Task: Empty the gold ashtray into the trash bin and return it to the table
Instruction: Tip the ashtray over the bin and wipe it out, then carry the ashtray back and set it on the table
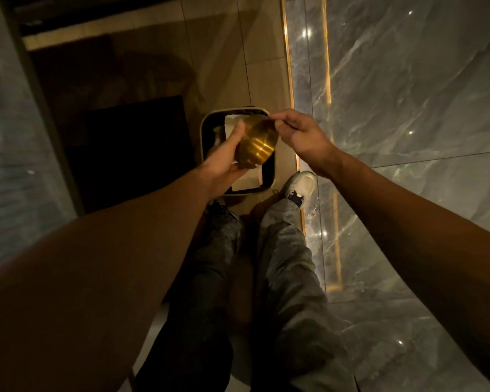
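Note:
The gold ashtray point(256, 144) is tipped with its shiny underside toward me, held directly above the trash bin point(202, 137). My left hand point(224, 158) grips its left and lower rim. My right hand point(297, 137) pinches the upper right rim with fingertips. The bin is a square container with a pale rim and a dark liner, standing on the floor. White crumpled paper point(246, 181) lies inside it. The ashtray's inner side is hidden from me.
My legs in grey trousers and a white shoe point(300, 183) stand just before the bin. A glossy grey marble floor point(407, 108) with a lit gold strip runs on the right. A dark mat point(130, 148) lies to the bin's left.

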The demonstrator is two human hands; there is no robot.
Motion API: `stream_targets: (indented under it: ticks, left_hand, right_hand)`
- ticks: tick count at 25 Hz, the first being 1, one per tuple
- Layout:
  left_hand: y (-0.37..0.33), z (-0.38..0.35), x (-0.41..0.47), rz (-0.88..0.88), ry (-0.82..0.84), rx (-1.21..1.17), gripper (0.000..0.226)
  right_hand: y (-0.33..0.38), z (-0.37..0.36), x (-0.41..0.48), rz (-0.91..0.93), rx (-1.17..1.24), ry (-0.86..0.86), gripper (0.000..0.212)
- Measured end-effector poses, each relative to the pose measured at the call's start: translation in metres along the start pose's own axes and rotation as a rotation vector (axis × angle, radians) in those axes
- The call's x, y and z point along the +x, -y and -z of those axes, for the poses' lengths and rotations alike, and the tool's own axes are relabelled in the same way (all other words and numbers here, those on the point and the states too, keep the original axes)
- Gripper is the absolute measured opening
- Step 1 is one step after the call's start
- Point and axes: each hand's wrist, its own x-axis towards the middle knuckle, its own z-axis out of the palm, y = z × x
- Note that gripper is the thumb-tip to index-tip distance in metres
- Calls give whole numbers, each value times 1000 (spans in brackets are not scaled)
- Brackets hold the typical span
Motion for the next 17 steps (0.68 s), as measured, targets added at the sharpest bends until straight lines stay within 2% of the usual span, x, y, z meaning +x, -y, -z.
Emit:
stream_targets:
  ticks: [3,6,11,14,17]
  left_hand:
    - [-6,-6,-32,23,-50,-45,70]
    - [-19,-16,-76,-28,-74,-97,50]
    - [-41,-22,-152,-254,-22,24,28]
    - [-56,-20,-197,-405,64,120,36]
    - [-62,-8,-238,-627,139,315,78]
  right_hand:
    - [23,4,-27,-28,56,-22,25]
    - [56,4,-63,-22,95,-39,27]
    - [109,12,-122,65,148,-135,31]
    - [147,7,-156,106,184,-154,30]
    - [180,-5,-186,146,214,-218,26]
